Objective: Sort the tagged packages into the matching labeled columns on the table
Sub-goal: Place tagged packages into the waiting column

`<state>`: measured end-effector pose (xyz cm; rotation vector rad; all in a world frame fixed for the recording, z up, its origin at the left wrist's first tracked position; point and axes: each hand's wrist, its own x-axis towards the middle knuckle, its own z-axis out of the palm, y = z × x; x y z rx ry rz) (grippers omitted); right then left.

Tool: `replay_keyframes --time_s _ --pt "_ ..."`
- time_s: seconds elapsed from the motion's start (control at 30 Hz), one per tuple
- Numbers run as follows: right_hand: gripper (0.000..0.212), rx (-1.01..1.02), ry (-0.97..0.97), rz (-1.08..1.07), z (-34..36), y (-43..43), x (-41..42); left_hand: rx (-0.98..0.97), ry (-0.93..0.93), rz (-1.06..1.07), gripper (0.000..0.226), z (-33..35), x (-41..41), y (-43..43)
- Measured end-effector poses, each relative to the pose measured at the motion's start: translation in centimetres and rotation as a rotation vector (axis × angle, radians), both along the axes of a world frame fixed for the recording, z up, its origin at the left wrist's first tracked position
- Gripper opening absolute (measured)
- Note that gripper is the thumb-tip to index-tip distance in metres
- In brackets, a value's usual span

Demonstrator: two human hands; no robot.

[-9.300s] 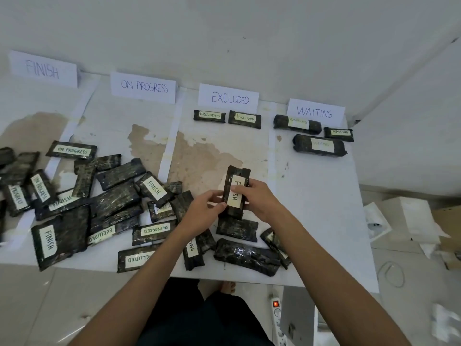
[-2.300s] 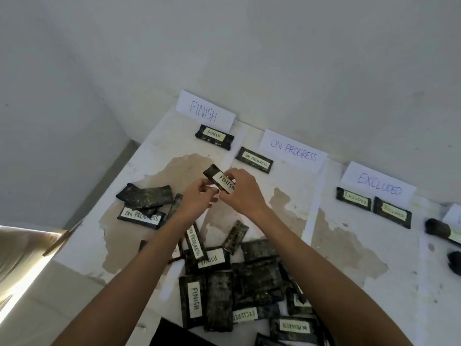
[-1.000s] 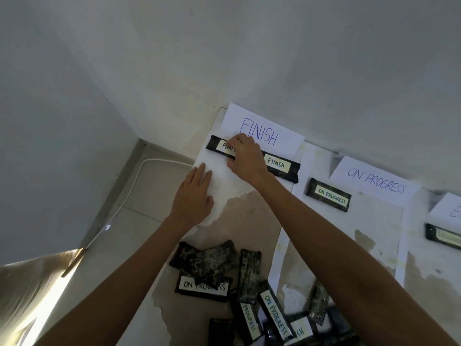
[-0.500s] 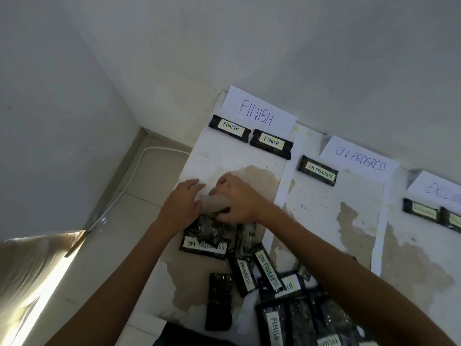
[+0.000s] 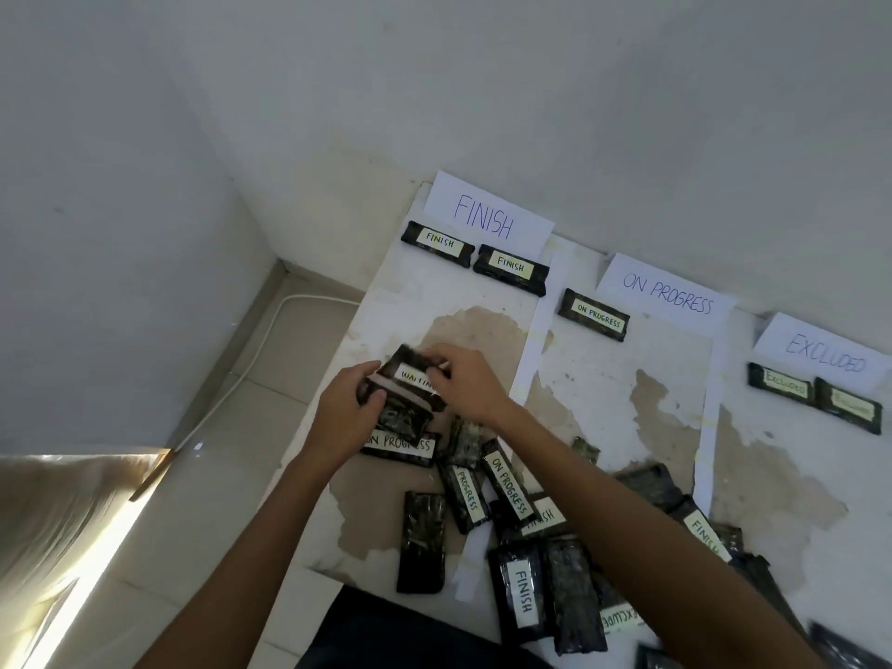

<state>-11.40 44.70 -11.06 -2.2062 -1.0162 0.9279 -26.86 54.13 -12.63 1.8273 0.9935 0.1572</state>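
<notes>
Both hands hold a dark package tagged WAITING (image 5: 409, 376) just above the table, over the FINISH column. My left hand (image 5: 346, 417) grips its left end and my right hand (image 5: 467, 383) pinches its right end. Against the wall stand the paper signs FINISH (image 5: 485, 220), ON PROGRESS (image 5: 668, 297) and EXCLUDED (image 5: 826, 358). Two FINISH packages (image 5: 475, 257) lie under the first sign, one ON PROGRESS package (image 5: 594, 315) under the second, two EXCLUDED packages (image 5: 815, 397) under the third. An ON PROGRESS package (image 5: 404, 445) lies right beneath the held one.
A heap of several unsorted dark packages (image 5: 536, 562) covers the table's near part under my right forearm. The white stained table (image 5: 603, 403) ends at its left edge beside a tiled floor with a white cable (image 5: 251, 359). The wall runs behind the signs.
After setting a second FINISH package under the FINISH sign, both hands came back to the pile. They have lifted a WAITING package off the ON PROGRESS one.
</notes>
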Motion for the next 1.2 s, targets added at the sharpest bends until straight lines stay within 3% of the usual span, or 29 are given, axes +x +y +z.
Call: replay_keyframes --time_s 0.2,0.33,0.47,0.57,0.77,0.93,1.07,1.2 --pt "0.021 0.069 0.400 -0.282 2.4 -2.7 1.2 -0.584 -0.124 0.292 0.036 2.2 1.0 -2.8" --pt "0.023 0.112 0.505 -0.334 3.2 -5.0 0.6 -0.657 -0.153 0.269 0.031 3.6 1.4 -5.2" --pt "0.028 0.092 0.333 -0.284 4.3 -7.1 -0.3 -0.667 -0.156 0.256 0.017 4.1 1.6 -7.6" --pt "0.048 0.066 0.084 -0.200 5.4 -8.8 -1.0 -0.660 -0.156 0.248 0.017 4.7 2.1 -9.2" --pt "0.075 0.026 -0.187 -0.045 5.7 -12.5 -1.5 -0.611 -0.160 0.193 0.014 5.7 3.4 -12.5" --pt "0.067 0.058 -0.274 -0.075 5.8 -16.9 -1.4 -0.433 -0.116 0.031 0.014 6.5 3.7 -15.8" --pt "0.063 0.044 -0.291 -0.093 6.4 -20.6 -0.1 0.058 0.005 -0.245 0.045 6.0 3.9 -17.0" --pt "0.061 0.007 -0.302 -0.080 7.2 -23.9 1.6 0.495 0.084 -0.498 0.058 5.8 5.2 -17.8"
